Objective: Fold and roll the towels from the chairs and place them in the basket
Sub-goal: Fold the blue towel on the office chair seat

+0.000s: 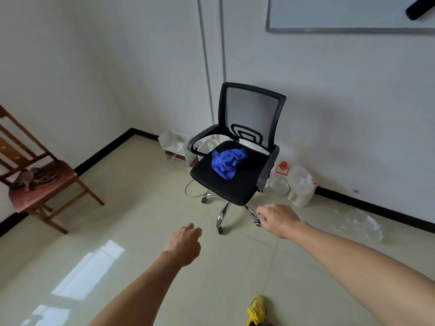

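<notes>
While your left hand [186, 243] and right hand [277, 218] are stretched forward, fingers loosely curled and holding nothing, the crumpled blue towel [228, 162] lies beyond them on the office chair [235, 190]. Push on that seat and its castors may roll away. Grab one corner and the towel could trail onto the floor.

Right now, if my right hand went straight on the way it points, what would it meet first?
Probably the black office chair, at its seat's front edge: the right hand points up and left toward it, the blue towel lying farther on. Depth is unclear, so that's a guess.
</notes>
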A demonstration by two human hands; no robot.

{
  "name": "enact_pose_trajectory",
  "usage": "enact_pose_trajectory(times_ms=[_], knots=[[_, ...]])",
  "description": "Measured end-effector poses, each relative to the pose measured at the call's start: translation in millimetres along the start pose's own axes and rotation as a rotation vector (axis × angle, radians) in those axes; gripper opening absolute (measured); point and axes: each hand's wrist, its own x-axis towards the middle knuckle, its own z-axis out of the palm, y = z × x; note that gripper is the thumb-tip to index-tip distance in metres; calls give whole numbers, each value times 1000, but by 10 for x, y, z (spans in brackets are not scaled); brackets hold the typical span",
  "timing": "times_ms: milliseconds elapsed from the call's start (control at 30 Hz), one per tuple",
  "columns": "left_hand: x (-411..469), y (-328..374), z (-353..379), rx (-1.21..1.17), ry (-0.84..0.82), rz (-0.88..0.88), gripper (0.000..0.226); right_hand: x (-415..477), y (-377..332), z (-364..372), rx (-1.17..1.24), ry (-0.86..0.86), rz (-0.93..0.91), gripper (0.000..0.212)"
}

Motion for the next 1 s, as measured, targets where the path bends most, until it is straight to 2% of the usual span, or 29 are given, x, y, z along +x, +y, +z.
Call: enact_pose_trajectory(times_ms=[233,467,767,1000], knots=[[1296,-388,-509,-125,-5,-87,34,1534,298,-303,-12,-70,-11,30],[2441,-880,-774,-115,-41,-52,34,2801,345,-393,-9,-104,-22,33],[4392,-1596,-1176,-92,-136,85,35,4168,496,-186,108,-131,187,31],[5350,-1531,-1154,-127,-267,88,29,4594,928,123,222,-206,324,32]])
